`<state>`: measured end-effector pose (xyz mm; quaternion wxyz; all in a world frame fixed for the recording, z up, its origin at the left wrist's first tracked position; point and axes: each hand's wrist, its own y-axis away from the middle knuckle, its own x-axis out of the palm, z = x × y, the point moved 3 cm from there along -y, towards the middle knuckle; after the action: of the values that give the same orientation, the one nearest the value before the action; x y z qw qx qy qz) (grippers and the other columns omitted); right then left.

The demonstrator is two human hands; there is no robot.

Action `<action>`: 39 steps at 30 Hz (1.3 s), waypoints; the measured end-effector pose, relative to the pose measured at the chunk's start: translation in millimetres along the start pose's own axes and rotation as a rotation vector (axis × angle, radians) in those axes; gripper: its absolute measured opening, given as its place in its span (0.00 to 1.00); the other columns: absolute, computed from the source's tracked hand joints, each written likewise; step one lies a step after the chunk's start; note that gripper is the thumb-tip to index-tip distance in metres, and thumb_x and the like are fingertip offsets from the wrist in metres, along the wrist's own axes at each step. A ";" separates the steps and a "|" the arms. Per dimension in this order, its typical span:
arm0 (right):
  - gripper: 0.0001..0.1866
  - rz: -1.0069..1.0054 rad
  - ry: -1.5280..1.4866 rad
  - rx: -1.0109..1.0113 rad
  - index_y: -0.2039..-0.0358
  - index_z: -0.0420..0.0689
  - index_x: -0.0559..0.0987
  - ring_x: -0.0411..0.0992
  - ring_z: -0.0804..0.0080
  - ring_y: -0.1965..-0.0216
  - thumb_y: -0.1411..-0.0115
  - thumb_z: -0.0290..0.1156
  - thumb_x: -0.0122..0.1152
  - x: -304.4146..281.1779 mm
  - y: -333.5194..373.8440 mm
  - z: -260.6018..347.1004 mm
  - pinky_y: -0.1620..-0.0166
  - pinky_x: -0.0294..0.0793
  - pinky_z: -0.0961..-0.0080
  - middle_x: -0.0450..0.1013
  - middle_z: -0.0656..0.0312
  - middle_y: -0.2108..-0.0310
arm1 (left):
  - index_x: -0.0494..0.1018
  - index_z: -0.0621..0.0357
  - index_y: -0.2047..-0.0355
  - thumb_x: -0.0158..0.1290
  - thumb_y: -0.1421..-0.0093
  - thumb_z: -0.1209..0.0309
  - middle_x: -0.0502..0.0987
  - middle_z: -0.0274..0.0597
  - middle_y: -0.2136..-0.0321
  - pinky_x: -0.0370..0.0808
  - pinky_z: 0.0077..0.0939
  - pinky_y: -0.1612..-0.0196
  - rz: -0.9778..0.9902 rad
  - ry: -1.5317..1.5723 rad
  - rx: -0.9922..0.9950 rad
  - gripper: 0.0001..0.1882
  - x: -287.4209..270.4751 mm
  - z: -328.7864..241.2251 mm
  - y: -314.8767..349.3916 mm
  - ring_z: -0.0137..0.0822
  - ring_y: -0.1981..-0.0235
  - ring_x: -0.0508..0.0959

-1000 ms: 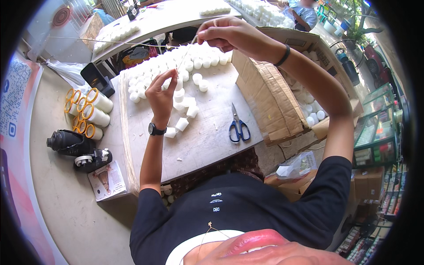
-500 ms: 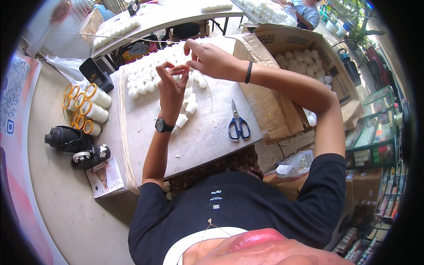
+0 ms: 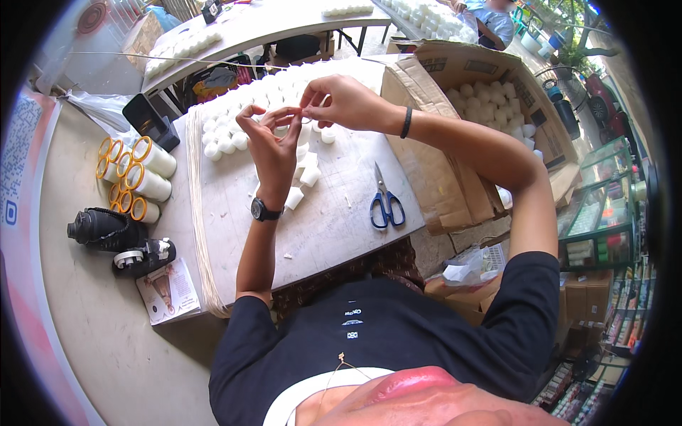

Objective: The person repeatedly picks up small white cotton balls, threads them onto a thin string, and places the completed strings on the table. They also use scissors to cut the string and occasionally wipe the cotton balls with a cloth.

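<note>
My left hand (image 3: 275, 145), with a dark watch on its wrist, pinches thumb and fingertip together above the table (image 3: 320, 234). My right hand (image 3: 341, 103) meets it there, also in a pinch. Whatever lies between the fingertips is too thin to make out. Behind and below the hands stand rows of small white candle-like pieces (image 3: 226, 144). A few loose white pieces (image 3: 309, 175) lie tipped over beneath my left hand. Blue-handled scissors (image 3: 387, 211) rest on the table to the right, apart from both hands.
A long bundle of pale cords (image 3: 198, 234) lies along the table's left side. On the right, an open cardboard box (image 3: 433, 177) holds more white pieces. Orange-rimmed white cylinders (image 3: 158, 186) and a black bottle (image 3: 106, 228) stand left. Another person (image 3: 494, 27) is far back right.
My right hand's raised fingers have come down a little and bent closer to the pinch. Both hands stay together at nearly the same spot. The view has shifted slightly.
</note>
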<state>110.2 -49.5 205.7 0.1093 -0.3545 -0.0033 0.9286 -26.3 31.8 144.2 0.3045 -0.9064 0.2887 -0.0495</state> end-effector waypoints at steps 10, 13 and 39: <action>0.17 0.186 -0.509 0.175 0.58 0.46 0.84 0.69 0.75 0.52 0.42 0.43 0.67 -4.6 -5.3 -11.9 0.46 0.64 0.70 0.78 0.64 0.58 | 0.49 0.57 0.54 0.59 0.40 0.80 0.81 0.53 0.63 0.78 0.22 0.55 0.027 0.169 -0.045 0.27 -8.4 16.2 -8.7 0.36 0.61 0.83; 0.21 0.144 -0.788 0.193 0.56 0.48 0.83 0.62 0.78 0.47 0.43 0.50 0.67 -6.6 -5.5 -7.0 0.46 0.55 0.72 0.75 0.67 0.54 | 0.49 0.57 0.54 0.59 0.40 0.80 0.82 0.53 0.64 0.78 0.22 0.55 0.045 0.171 -0.059 0.27 -9.0 17.9 -10.1 0.35 0.61 0.83; 0.10 -0.291 -0.841 0.025 0.65 0.45 0.75 0.64 0.80 0.74 0.29 0.34 0.49 -53.5 -130.8 17.5 0.67 0.66 0.80 0.66 0.70 0.75 | 0.53 0.64 0.44 0.64 0.42 0.74 0.82 0.56 0.59 0.79 0.26 0.49 0.334 0.383 -0.238 0.34 -29.4 46.4 -23.2 0.36 0.57 0.83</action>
<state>163.7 68.4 265.0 0.2322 0.0594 -0.0862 0.9670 -27.0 87.3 122.6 0.1397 -0.8498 0.4901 -0.1348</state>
